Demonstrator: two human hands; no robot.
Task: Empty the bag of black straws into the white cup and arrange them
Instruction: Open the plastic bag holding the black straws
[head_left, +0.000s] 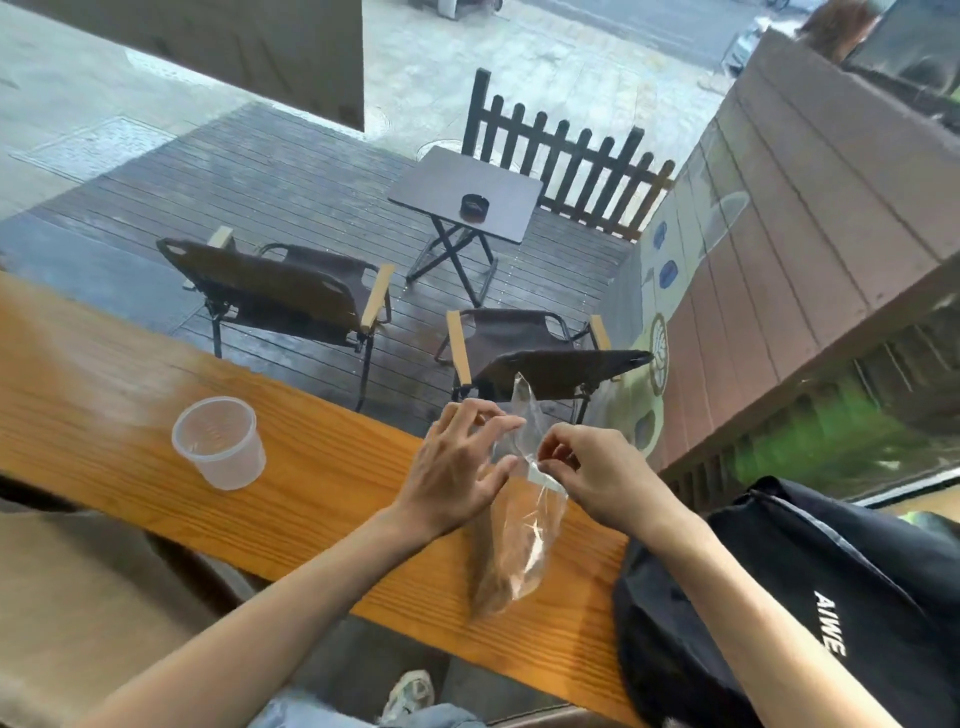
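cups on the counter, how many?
1: a translucent white cup stands upright and empty on the wooden counter, left of both hands. The black bag could hide others.

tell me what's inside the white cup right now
Nothing: the white cup stands empty on the wooden counter, its bottom visible through the open top. No straws are in it yet.

Both hands (457, 467) (597, 478) pinch clear bag (524, 530) top w/ fingers; white cup (221, 441) left, upright on wooden counter (104, 374).
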